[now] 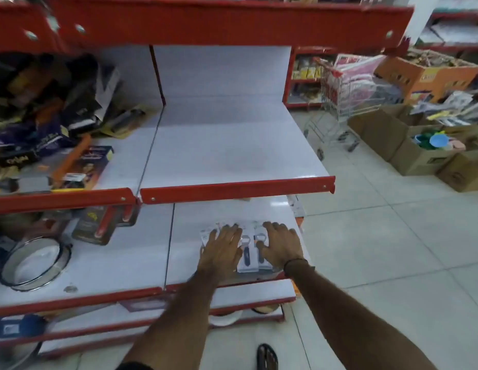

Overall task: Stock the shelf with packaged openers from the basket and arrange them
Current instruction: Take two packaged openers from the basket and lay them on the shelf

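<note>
Several packaged openers [248, 256], white cards with dark blue handles, lie side by side near the front right of a white shelf [184, 236] with a red front lip. My left hand [222, 247] lies flat, fingers spread, on the left packs. Resting flat on the right packs is my right hand [281, 244], with a dark band at its wrist. Both palms press down; neither grips a pack. The basket is out of view.
A glass lid [35, 263] and boxed goods [95, 225] sit to the left on the same shelf. The shelf above [232, 145] is bare on its right half, cluttered on the left. A shopping cart [342, 102] and cardboard boxes [419, 145] stand on the tiled floor to the right.
</note>
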`<state>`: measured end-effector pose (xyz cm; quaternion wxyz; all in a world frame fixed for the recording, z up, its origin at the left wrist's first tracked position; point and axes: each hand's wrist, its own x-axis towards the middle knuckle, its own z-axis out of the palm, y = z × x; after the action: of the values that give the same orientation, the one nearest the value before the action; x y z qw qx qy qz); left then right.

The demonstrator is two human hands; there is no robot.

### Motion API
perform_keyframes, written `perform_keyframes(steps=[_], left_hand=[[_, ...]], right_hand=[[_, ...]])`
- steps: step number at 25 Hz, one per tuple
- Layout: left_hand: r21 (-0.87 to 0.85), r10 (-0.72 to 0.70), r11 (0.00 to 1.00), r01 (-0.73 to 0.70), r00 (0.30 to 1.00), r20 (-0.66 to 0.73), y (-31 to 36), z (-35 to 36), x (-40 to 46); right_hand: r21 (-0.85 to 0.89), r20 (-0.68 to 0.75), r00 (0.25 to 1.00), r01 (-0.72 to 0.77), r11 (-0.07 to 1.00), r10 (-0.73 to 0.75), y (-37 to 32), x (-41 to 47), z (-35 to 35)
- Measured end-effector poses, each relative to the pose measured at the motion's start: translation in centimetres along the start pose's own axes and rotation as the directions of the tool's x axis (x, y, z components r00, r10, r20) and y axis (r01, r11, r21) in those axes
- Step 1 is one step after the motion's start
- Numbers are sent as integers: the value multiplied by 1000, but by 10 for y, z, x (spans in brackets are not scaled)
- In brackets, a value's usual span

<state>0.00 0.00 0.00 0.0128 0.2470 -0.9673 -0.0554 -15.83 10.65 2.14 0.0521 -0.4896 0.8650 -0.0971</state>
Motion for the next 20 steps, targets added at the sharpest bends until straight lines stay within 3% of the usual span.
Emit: perform_keyframes(steps=[3,5,10,15,20], left_hand=[[92,-90,992,92,996,-18,-5,22,36],[89,-86,993,80,994,73,-11,40,65],[39,-56,998,53,995,86,-11,62,108],[-67,-114,992,110,991,-67,-7,57,126],[-256,-196,944,210,977,78,-3,21,116]], right_hand=[[-14,137,989,-47,999,49,20,25,31],[-69,217,974,-42,997,56,34,46,50],[-108,248,969,28,994,0,44,92,63],[-31,128,991,38,999,-34,51,109,52],[60,82,997,4,998,-9,42,91,25]])
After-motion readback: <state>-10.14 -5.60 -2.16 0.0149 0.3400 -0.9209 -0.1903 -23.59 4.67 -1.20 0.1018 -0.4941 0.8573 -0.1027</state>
